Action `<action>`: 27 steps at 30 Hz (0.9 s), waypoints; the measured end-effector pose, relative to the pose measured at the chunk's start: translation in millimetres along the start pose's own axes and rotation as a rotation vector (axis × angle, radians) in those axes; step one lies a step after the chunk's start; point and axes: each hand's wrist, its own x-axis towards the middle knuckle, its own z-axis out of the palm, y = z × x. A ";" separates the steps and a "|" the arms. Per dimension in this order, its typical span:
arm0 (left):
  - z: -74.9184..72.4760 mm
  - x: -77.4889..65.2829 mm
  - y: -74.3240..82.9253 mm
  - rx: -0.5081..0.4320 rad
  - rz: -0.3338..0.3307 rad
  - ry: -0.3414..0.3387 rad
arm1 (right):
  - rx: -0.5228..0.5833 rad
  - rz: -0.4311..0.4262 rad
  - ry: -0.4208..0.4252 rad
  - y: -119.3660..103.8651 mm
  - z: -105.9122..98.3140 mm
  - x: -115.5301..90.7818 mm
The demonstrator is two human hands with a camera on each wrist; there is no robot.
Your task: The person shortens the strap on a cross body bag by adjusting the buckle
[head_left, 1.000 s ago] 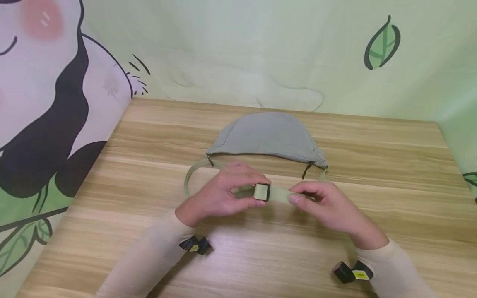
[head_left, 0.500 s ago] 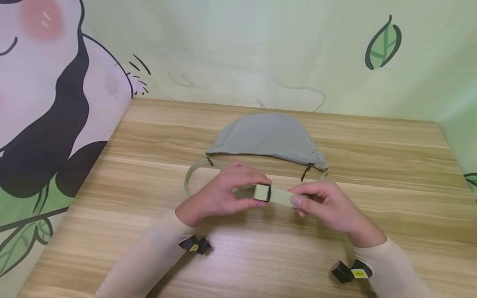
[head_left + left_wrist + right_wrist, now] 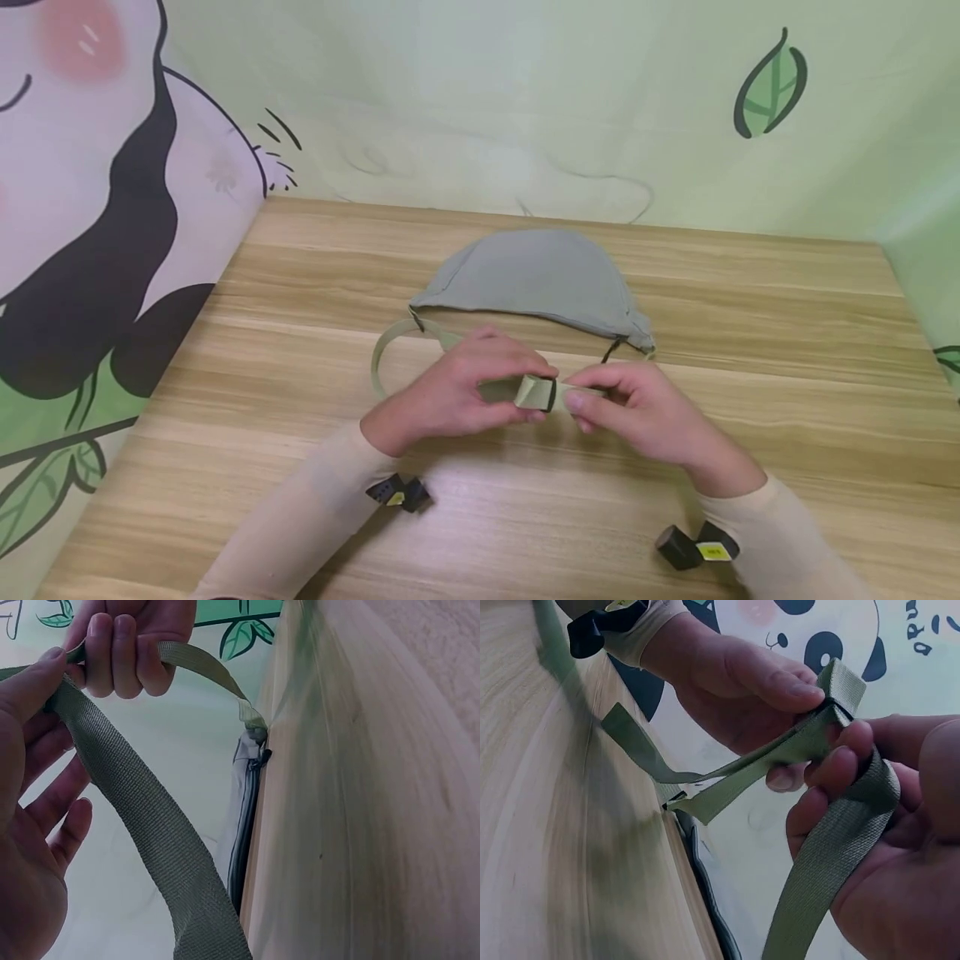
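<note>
high downward head view, close sideways wrist views, strap (image 3: 148, 810) in all

Grey bag (image 3: 528, 273) beyond green strap (image 3: 534, 393) and buckle (image 3: 552, 395)

A wood-grain tabletop (image 3: 525, 533) spans the middle and bottom of the head view. Behind it, a pale green backdrop (image 3: 480, 100) fills the top, bearing a cartoon panda (image 3: 142, 192) at upper left and a black-outlined leaf (image 3: 771, 87) at upper right.
</note>
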 end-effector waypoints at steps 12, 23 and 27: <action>-3.6 -3.8 -1.3 -0.093 -0.044 0.037 | -0.023 0.113 -0.030 16.1 -7.8 -3.5; -5.1 -4.9 -3.2 -0.067 -0.051 0.064 | -0.101 0.075 0.004 19.7 -14.4 -11.5; -2.8 -5.4 -5.0 -0.081 -0.062 0.068 | -0.090 0.056 0.022 16.3 -13.3 -11.4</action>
